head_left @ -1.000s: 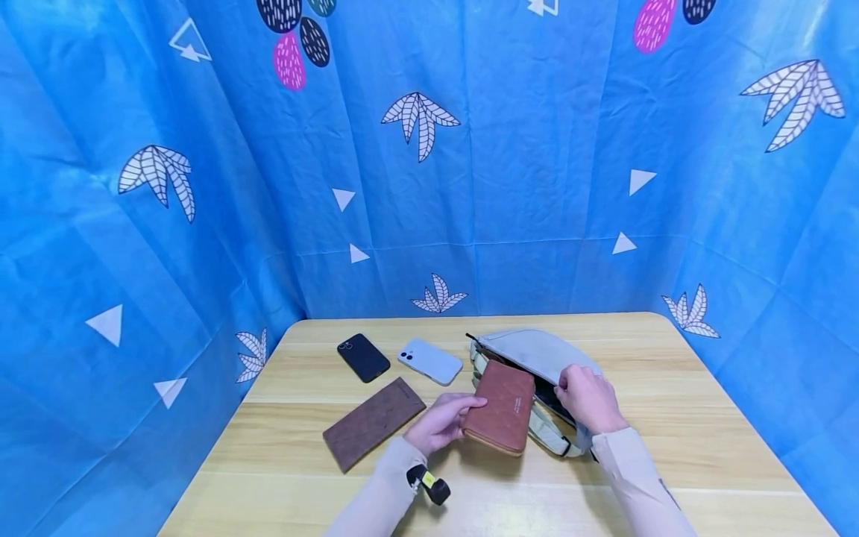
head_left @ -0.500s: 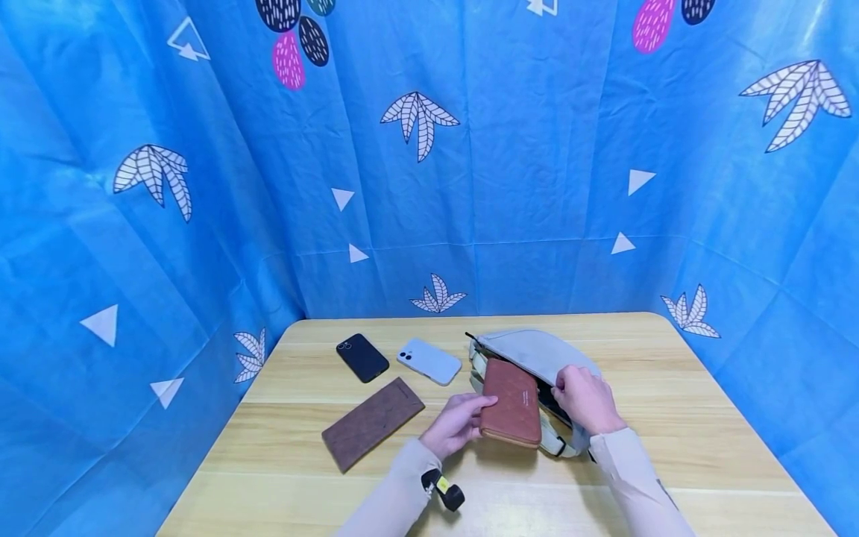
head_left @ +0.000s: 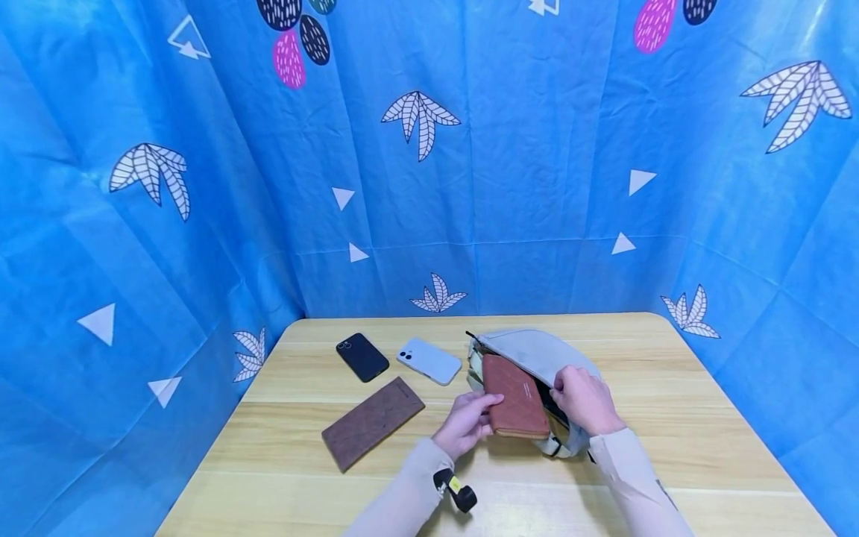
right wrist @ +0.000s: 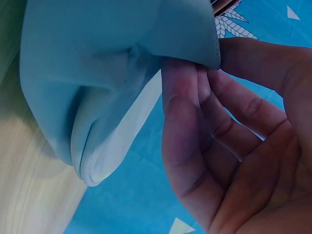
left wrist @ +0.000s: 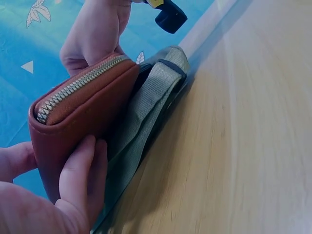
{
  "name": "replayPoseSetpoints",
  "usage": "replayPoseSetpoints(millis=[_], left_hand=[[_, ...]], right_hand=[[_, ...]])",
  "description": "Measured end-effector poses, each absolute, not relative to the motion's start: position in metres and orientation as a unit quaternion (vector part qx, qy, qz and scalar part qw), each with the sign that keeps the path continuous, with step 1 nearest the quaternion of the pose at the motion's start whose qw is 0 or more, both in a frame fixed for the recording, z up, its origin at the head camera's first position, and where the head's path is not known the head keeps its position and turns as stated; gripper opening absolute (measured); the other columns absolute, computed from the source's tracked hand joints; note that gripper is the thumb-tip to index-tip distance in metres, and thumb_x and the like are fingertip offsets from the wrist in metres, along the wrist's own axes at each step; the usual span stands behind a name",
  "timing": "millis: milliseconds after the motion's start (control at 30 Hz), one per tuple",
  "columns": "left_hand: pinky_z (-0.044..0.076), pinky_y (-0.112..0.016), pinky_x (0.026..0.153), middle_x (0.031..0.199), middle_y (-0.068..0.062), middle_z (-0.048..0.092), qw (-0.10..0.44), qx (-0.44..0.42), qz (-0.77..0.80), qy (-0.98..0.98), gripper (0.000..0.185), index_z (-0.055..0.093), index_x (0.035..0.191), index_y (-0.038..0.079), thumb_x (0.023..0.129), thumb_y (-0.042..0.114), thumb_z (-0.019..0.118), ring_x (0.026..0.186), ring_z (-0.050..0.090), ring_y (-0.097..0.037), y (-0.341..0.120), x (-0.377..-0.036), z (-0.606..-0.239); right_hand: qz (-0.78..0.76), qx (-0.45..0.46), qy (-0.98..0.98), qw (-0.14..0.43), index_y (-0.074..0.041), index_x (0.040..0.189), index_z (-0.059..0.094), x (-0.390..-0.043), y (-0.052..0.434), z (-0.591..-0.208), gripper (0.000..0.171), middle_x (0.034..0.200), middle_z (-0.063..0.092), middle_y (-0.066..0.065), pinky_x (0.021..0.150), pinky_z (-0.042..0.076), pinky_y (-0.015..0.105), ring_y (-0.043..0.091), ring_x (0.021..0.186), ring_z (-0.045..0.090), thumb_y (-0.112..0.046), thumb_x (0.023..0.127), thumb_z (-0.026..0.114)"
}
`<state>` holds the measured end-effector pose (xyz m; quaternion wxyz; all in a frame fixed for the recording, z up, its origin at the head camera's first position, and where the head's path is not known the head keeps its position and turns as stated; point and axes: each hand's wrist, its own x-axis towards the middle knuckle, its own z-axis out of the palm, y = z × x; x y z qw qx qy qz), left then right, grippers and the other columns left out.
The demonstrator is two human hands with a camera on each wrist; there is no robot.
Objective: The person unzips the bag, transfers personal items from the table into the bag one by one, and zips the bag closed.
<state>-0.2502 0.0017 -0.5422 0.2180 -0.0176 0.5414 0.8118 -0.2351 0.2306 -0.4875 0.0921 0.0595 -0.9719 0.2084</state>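
Observation:
My left hand [head_left: 464, 422] grips a reddish-brown zip wallet [head_left: 515, 399] by its left edge, thumb on the front face and fingers behind. In the left wrist view the wallet's metal zipper [left wrist: 80, 87] runs closed along its edge, beside the bag's webbing strap [left wrist: 151, 92]. The wallet's upper part overlaps the mouth of a light grey waist bag [head_left: 546, 350]. My right hand [head_left: 587, 399] pinches the bag's edge and holds the mouth apart. Seen from the right wrist, thumb and fingers close on the bag fabric [right wrist: 122, 29]. The bag's inside is mostly hidden.
On the wooden table [head_left: 282, 492] a black phone [head_left: 363, 357] and a pale blue-white phone [head_left: 430, 361] lie to the left of the bag. A dark brown long wallet [head_left: 373, 424] lies nearer, left of my left hand. A blue patterned curtain [head_left: 403, 201] surrounds the table's back and sides.
My left hand has moved right and slightly away from me with the zip wallet, bringing it to the bag's mouth. The right hand keeps its pinch on the bag, almost still.

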Motion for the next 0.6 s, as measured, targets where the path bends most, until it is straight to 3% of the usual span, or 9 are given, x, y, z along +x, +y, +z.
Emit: replayPoseSetpoints(millis=[133, 400, 600], left_hand=[[0.064, -0.039, 0.085, 0.112, -0.021, 0.074, 0.202, -0.023, 0.817, 0.54, 0.036, 0.061, 0.125, -0.008, 0.093, 0.007, 0.068, 0.096, 0.077, -0.027, 0.005, -0.25, -0.542], [0.064, -0.046, 0.085, 0.103, -0.019, 0.075, 0.156, -0.049, 0.826, 0.539, 0.025, 0.057, 0.113, -0.003, 0.091, 0.003, 0.069, 0.091, 0.078, -0.028, 0.017, -0.251, -0.54], [0.063, -0.048, 0.087, 0.11, -0.024, 0.073, 0.134, -0.056, 0.829, 0.54, 0.034, 0.053, 0.118, -0.007, 0.093, 0.006, 0.07, 0.096, 0.077, -0.033, 0.027, -0.252, -0.537]], right_hand=[[0.205, 0.065, -0.972, 0.095, -0.015, 0.064, 0.065, -0.234, 0.229, -0.486, 0.026, 0.063, 0.062, -0.003, 0.055, 0.046, 0.037, 0.016, 0.062, 0.054, -0.01, 0.087, 0.076], [0.205, 0.076, -0.971, 0.094, -0.017, 0.061, 0.062, -0.233, 0.228, -0.483, 0.028, 0.061, 0.06, -0.004, 0.054, 0.046, 0.037, 0.015, 0.06, 0.052, -0.008, 0.084, 0.075], [0.21, 0.078, -0.971, 0.087, -0.017, 0.06, 0.061, -0.232, 0.227, -0.481, 0.029, 0.061, 0.06, -0.005, 0.055, 0.045, 0.036, 0.015, 0.061, 0.053, -0.008, 0.084, 0.075]])
